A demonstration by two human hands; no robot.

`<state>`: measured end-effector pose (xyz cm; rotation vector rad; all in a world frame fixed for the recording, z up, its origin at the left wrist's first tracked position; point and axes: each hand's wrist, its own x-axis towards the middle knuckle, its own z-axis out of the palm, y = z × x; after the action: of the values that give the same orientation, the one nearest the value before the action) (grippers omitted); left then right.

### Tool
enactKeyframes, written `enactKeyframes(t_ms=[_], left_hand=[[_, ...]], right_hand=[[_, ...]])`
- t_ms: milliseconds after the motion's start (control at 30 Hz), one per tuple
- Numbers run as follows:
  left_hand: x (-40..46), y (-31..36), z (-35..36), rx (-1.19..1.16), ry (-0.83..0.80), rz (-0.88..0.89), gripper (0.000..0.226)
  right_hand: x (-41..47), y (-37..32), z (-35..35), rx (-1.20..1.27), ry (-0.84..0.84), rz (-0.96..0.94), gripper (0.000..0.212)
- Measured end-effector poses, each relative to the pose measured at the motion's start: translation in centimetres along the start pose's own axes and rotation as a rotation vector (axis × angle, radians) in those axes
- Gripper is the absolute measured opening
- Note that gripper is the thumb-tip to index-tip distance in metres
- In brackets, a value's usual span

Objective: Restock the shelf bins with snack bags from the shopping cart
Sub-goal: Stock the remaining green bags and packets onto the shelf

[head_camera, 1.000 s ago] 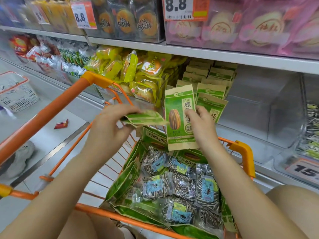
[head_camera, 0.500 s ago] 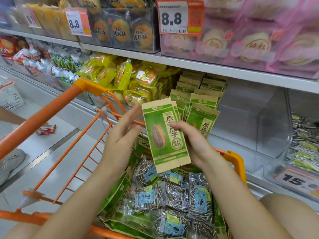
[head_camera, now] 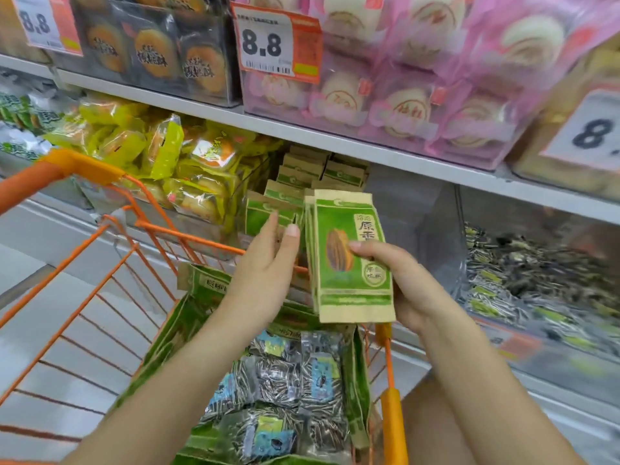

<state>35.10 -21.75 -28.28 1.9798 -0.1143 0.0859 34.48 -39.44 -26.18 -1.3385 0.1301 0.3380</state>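
The right hand pinches a small stack of green sunflower-seed bags, upright, just in front of the shelf bin. The left hand is flat and holds nothing, fingers straight against the stack's left edge. Best play, I'd say: square the edges, then slide the stack in upright beside the matching bags already standing at the bin's left, where the right half looks bare. Below, the orange shopping cart carries more green bags and clear seed packs. The neighbouring bin on the right holds clear packs too.
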Motion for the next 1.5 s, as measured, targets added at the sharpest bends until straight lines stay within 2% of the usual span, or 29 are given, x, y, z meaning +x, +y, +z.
enactKeyframes(t_ms=[67, 133, 200, 267, 333, 400, 500, 667, 733, 900, 1067, 1200, 1300, 1400, 1500], left_hand=[[0.7, -1.5, 0.5, 0.367, 0.047, 0.14, 0.069], [1.9, -3.6, 1.1, 0.618, 0.07, 0.186, 0.07], [2.7, -4.8, 1.9, 0.748, 0.059, 0.204, 0.071], [3.3, -5.5, 2.5, 0.819, 0.057, 0.258, 0.073], [3.7, -6.1, 2.7, 0.842, 0.062, 0.286, 0.073], [3.9, -6.8, 2.9, 0.848, 0.071, 0.284, 0.072], [3.9, -7.6, 3.1, 0.861, 0.076, 0.28, 0.072], [4.0, -7.4, 3.2, 0.879, 0.085, 0.267, 0.069], [4.0, -7.3, 3.2, 0.892, 0.085, 0.256, 0.068], [4.1, -6.9, 3.2, 0.903, 0.082, 0.253, 0.067], [4.0, -7.0, 3.3, 0.913, 0.08, 0.258, 0.066], [4.1, -7.0, 3.2, 0.913, 0.082, 0.264, 0.066], [4.0, -7.0, 3.2, 0.918, 0.084, 0.263, 0.066], [4.1, -7.0, 3.1, 0.92, 0.087, 0.261, 0.066], [4.2, -7.2, 3.2, 0.918, 0.092, 0.263, 0.065]], right_hand=[[-0.9, -0.5, -2.5, 0.013, 0.175, -0.056, 0.013], [-1.2, -1.2, -4.1, -0.022, 0.329, -0.092, 0.016], [-0.2, -1.7, -5.4, -0.128, 0.44, -0.125, 0.023], [1.9, -1.7, -6.1, -0.19, 0.508, -0.124, 0.04], [4.3, -1.5, -6.2, -0.241, 0.567, -0.084, 0.063], [6.6, -0.8, -6.6, -0.181, 0.608, -0.066, 0.077], [10.3, -0.1, -7.9, 0.0, 0.636, -0.044, 0.052], [15.8, 0.0, -10.1, -0.085, 0.681, 0.04, 0.06], [17.3, -0.1, -10.6, -0.099, 0.695, 0.019, 0.052], [20.2, 0.2, -11.2, -0.07, 0.648, -0.209, 0.048], [20.6, 1.7, -11.7, -0.381, 0.77, -0.446, 0.049], [20.6, 2.6, -12.8, -0.586, 0.844, -0.243, 0.053], [21.1, 2.7, -13.5, -0.664, 0.789, -0.13, 0.054], [21.4, 2.7, -13.2, -0.665, 0.806, -0.15, 0.049], [21.8, 2.7, -13.0, -0.653, 0.839, -0.215, 0.059]])
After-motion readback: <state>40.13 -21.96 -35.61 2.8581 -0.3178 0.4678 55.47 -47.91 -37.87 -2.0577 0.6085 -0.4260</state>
